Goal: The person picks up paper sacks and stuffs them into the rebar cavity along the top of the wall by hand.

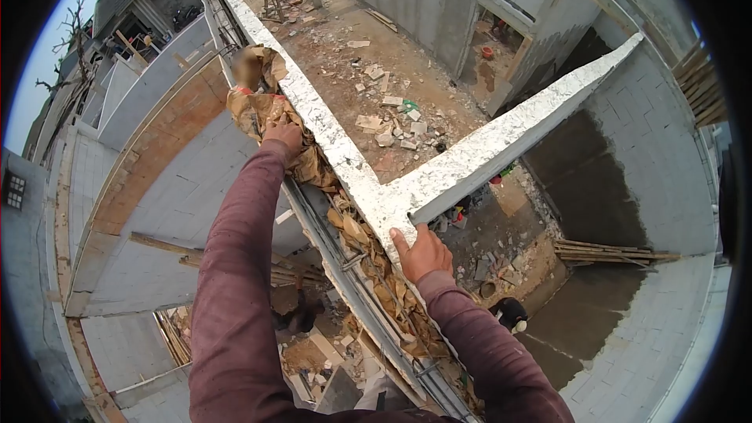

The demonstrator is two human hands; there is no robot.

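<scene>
Head view: we find the crumpled brown bag (313, 168) lying against the left side of the wall (337, 137), above the steel bars (345, 258). The left hand (283, 137) rests on the bag, fingers slightly bent; whether it pinches the paper, we cannot tell. We note the right hand (425, 253) clasping the wall near its junction, thumb on top, fingertips hidden. A branch wall (509, 141) runs off to the right. Below, we observe rubble (392, 102), poles (611, 252) and a co-worker (513, 315).

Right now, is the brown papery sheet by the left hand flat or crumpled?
Crumpled: the brown papery sheet shows creases and folds.
</scene>
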